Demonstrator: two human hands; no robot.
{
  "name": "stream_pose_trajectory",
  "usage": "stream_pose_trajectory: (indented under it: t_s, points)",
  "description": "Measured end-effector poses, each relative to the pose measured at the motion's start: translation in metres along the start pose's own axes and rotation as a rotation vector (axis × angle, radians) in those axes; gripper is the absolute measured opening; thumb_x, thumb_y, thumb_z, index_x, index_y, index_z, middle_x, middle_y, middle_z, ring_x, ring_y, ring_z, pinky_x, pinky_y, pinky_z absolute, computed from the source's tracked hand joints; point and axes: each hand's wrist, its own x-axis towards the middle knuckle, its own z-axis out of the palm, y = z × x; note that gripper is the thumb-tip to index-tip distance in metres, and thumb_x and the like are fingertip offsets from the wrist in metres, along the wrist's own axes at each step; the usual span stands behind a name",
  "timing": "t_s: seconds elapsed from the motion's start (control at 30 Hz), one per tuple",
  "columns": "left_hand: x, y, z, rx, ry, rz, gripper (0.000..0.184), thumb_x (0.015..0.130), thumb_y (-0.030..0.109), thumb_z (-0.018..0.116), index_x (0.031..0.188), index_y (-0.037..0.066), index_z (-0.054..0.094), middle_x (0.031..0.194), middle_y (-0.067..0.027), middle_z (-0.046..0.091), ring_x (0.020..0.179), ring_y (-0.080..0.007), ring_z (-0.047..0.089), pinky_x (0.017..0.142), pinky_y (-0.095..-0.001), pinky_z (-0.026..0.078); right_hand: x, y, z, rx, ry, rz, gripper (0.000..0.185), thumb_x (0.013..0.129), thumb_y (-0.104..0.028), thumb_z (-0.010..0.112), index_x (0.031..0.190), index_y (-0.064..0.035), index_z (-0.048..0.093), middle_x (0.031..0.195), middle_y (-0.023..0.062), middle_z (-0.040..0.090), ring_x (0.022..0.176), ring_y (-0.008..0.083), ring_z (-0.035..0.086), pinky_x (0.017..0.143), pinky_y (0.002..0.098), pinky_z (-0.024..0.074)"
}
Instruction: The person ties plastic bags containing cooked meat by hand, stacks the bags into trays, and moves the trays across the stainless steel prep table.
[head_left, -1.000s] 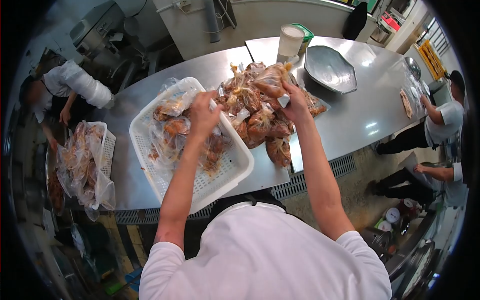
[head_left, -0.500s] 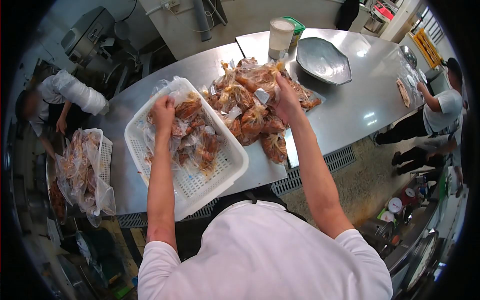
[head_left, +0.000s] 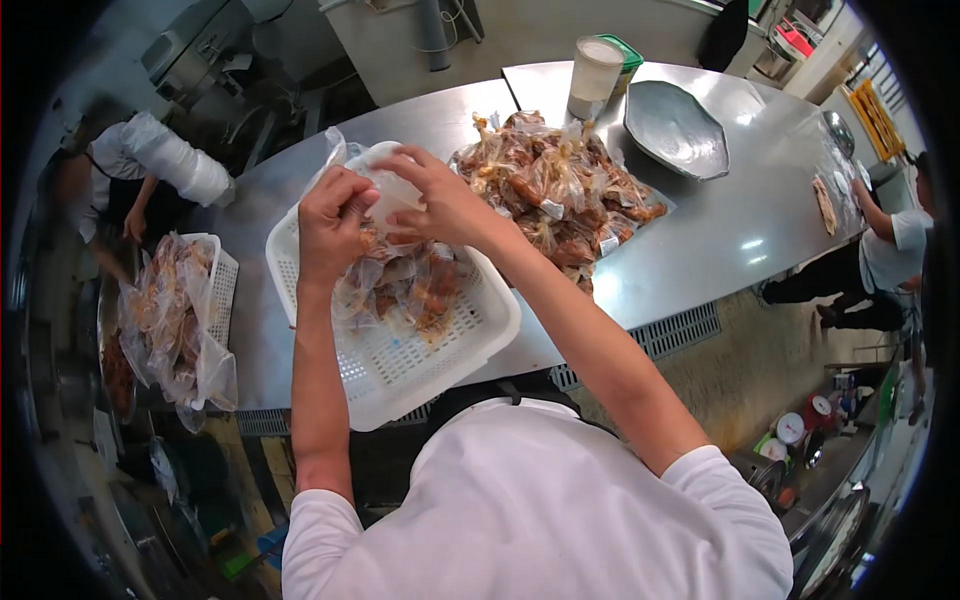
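A white perforated basket (head_left: 470, 340) sits in front of me on the steel table, holding clear plastic bags of brown meat (head_left: 425, 290). Over its far part my left hand (head_left: 335, 215) is closed, pinching the gathered top of a clear plastic bag (head_left: 395, 195). My right hand (head_left: 445, 200) reaches across from the right, close by this bag, with thumb and fingers spread apart. The lower part of the bag is largely hidden behind my hands. To the right of the basket lies a heap of similar bagged meat (head_left: 560, 185), apart from both hands.
A grey octagonal tray (head_left: 678, 130) and a whitish tub (head_left: 596, 78) stand at the back of the steel table (head_left: 715, 235). Another basket (head_left: 222, 295) with bagged meat is at the left, near a person (head_left: 140, 180). A second person (head_left: 885, 245) works at the right end.
My right hand has left the heap of bags and moved left over the basket, beside my left hand. The left hand stays over the basket. The whole view has shifted slightly.
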Motion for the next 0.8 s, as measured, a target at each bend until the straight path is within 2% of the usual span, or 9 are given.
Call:
stream_pose_trajectory:
  t_s: [0.13,0.17,0.4,0.47,0.53,0.6,0.67,0.73,0.8]
  points:
    - [-0.022,0.003,-0.009,-0.11,-0.02,-0.158,0.012,0.084,0.001,0.075,0.091,-0.001,0.065,0.096,-0.004,0.058,0.075,-0.017,0.057,0.064,-0.0274,0.046,0.005,-0.01,-0.004,0.153,-0.169,0.18,0.027,0.076,-0.006,0.08,0.1,-0.0024,0.067,0.093,0.0136,0.069,0.085,0.0179,0.064,0.075,0.0334,0.0528]
    - [-0.027,0.011,-0.005,-0.162,-0.028,-0.13,0.016,0.082,0.003,0.077,0.09,0.0,0.064,0.102,-0.0028,0.056,0.082,-0.0164,0.059,0.065,-0.0287,0.048,0.003,-0.02,-0.009,0.229,-0.152,0.186,0.022,0.076,-0.003,0.079,0.094,-0.0004,0.066,0.082,0.0075,0.066,0.077,0.0142,0.06,0.073,0.0314,0.0509]
    - [-0.062,-0.043,-0.016,0.01,-0.284,-0.172,0.018,0.078,0.008,0.08,0.087,0.001,0.066,0.105,-0.005,0.061,0.092,-0.0129,0.059,0.07,-0.0314,0.049,-0.006,-0.031,-0.054,0.219,-0.355,0.131,0.018,0.079,-0.001,0.077,0.093,0.0003,0.066,0.084,0.0018,0.065,0.08,0.0101,0.059,0.072,0.0293,0.0496]
    - [-0.055,-0.026,-0.042,-0.078,-0.312,-0.49,0.021,0.078,0.013,0.082,0.087,0.002,0.067,0.108,-0.0057,0.062,0.102,-0.0155,0.057,0.079,-0.0346,0.048,-0.011,-0.032,-0.068,0.156,-0.389,0.271,0.019,0.08,-0.004,0.079,0.093,-0.0004,0.066,0.084,0.0018,0.063,0.08,0.0107,0.058,0.07,0.0288,0.0482]
    - [-0.059,-0.015,-0.036,-0.103,-0.317,-0.463,0.022,0.079,0.015,0.081,0.091,0.001,0.069,0.104,-0.0061,0.063,0.101,-0.0195,0.059,0.082,-0.0366,0.048,-0.014,-0.032,-0.07,0.18,-0.384,0.281,0.02,0.08,-0.008,0.081,0.091,-0.0004,0.066,0.085,0.001,0.062,0.079,0.0111,0.057,0.068,0.029,0.0468]
    - [-0.069,-0.007,-0.007,-0.087,-0.277,-0.157,0.024,0.078,0.014,0.082,0.093,0.001,0.068,0.1,-0.0055,0.064,0.094,-0.0205,0.061,0.08,-0.0364,0.05,-0.016,-0.04,-0.07,0.188,-0.381,0.265,0.024,0.078,-0.01,0.081,0.095,-0.0002,0.069,0.084,0.01,0.066,0.08,0.0207,0.063,0.074,0.0336,0.0502]
    - [-0.083,-0.008,0.017,-0.018,-0.282,0.051,0.03,0.075,0.013,0.085,0.094,0.001,0.066,0.098,-0.0044,0.063,0.092,-0.0204,0.062,0.08,-0.036,0.05,-0.019,-0.045,-0.072,0.129,-0.35,0.222,0.022,0.077,-0.008,0.081,0.094,-0.0003,0.069,0.084,0.0108,0.066,0.081,0.0231,0.064,0.074,0.0343,0.0506]
    - [-0.091,-0.013,0.013,-0.088,-0.465,-0.174,0.037,0.071,0.014,0.086,0.1,0.002,0.068,0.101,-0.0111,0.063,0.09,-0.0264,0.064,0.079,-0.0368,0.052,-0.023,-0.045,-0.08,0.059,-0.317,0.187,0.021,0.077,-0.006,0.08,0.093,-0.0003,0.068,0.085,0.0117,0.066,0.081,0.0256,0.065,0.074,0.035,0.051]
    - [-0.087,-0.015,-0.005,-0.09,-0.34,-0.224,0.033,0.07,0.012,0.086,0.094,0.001,0.066,0.101,-0.0116,0.063,0.089,-0.0264,0.064,0.078,-0.0368,0.052,-0.029,-0.044,-0.089,-0.008,-0.198,0.224,0.018,0.077,-0.001,0.077,0.092,0.0,0.067,0.084,0.0124,0.066,0.083,0.0299,0.065,0.073,0.0361,0.0521]
